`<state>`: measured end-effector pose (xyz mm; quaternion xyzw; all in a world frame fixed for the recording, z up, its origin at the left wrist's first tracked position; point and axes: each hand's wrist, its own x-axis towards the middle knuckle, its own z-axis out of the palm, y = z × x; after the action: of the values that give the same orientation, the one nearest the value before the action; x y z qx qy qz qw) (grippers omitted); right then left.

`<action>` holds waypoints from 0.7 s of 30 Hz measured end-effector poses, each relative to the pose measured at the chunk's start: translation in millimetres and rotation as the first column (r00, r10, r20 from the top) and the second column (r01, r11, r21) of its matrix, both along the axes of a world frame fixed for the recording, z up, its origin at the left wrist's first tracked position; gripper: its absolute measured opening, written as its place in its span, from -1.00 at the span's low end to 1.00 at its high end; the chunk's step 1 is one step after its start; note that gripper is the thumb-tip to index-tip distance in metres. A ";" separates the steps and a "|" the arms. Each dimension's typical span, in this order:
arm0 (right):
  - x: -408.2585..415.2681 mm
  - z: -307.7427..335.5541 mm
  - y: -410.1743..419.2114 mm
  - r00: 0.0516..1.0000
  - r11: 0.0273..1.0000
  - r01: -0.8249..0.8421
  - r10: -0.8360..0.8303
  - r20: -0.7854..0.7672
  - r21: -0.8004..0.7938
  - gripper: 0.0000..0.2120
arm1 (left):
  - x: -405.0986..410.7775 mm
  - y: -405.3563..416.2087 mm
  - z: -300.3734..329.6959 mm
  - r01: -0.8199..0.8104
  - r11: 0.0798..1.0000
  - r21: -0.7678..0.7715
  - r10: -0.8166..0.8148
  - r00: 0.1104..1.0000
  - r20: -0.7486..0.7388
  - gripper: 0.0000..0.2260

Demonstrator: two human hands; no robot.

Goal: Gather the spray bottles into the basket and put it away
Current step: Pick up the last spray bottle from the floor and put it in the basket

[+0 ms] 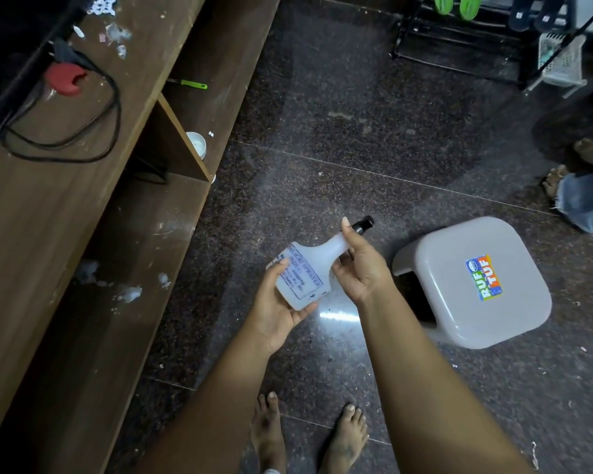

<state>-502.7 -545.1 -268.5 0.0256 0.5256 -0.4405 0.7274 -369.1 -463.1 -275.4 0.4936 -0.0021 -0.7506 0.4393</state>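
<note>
A translucent white spray bottle point(305, 268) with a blue printed label and a black nozzle is held tilted over the dark floor, nozzle pointing up and right. My left hand point(281, 309) cups its base from below, fingers curled round it. My right hand point(360, 265) grips the bottle's neck just under the nozzle. A white plastic basket point(560, 61) stands at the far right by a black rack.
A grey plastic stool point(476, 285) stands right of my hands. A brown wooden shelf unit point(83, 234) runs along the left, with a red object point(65, 78), cables and a green-handled tool point(190, 84). Another person's feet point(558, 186) are at the right edge. My bare feet point(308, 436) are below.
</note>
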 end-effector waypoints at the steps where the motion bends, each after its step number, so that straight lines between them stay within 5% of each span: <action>1: 2.2 2.9 1.1 0.998 0.999 -0.019 0.022 0.055 -0.045 -0.86 | 1.1 0.0 0.8 -0.009 0.998 0.059 0.016 0.992 -0.126 -0.57; 4: 3.5 5.7 0.5 0.991 0.991 -0.041 0.056 0.119 -0.125 -0.78 | -0.8 -1.5 0.5 -0.010 0.980 0.197 0.068 0.955 -0.288 -0.48; 8: 10.3 6.4 -4.2 0.999 0.994 -0.034 0.038 0.035 -0.107 -0.79 | -6.5 -4.8 -1.9 -0.069 0.988 0.139 0.097 0.974 -0.206 -0.41; 12: 22.6 8.0 -16.0 0.997 0.996 0.058 -0.054 -0.063 0.062 -0.72 | -16.1 -0.1 -1.9 -0.069 0.998 0.008 0.067 0.990 0.123 -0.48; 16: 33.5 13.8 -18.3 0.994 0.986 0.106 -0.100 -0.050 0.129 -0.74 | -15.4 7.2 -3.9 -0.112 0.991 -0.076 0.134 0.891 0.435 -0.61; 18: 37.8 17.7 -12.6 0.999 0.997 0.043 -0.041 -0.029 0.072 -0.84 | -9.4 6.5 -2.2 -0.144 0.989 -0.040 0.149 0.931 0.334 -0.62; 21: 35.6 23.2 -3.3 0.994 0.993 -0.103 0.104 0.021 -0.052 -0.86 | 10.1 3.4 5.1 -0.113 0.981 0.157 0.129 0.987 -0.100 -0.51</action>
<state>-467.1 -548.5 -245.3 -0.0148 0.5062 -0.4151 0.7558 -359.0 -459.7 -270.4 0.4826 0.1087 -0.7464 0.4451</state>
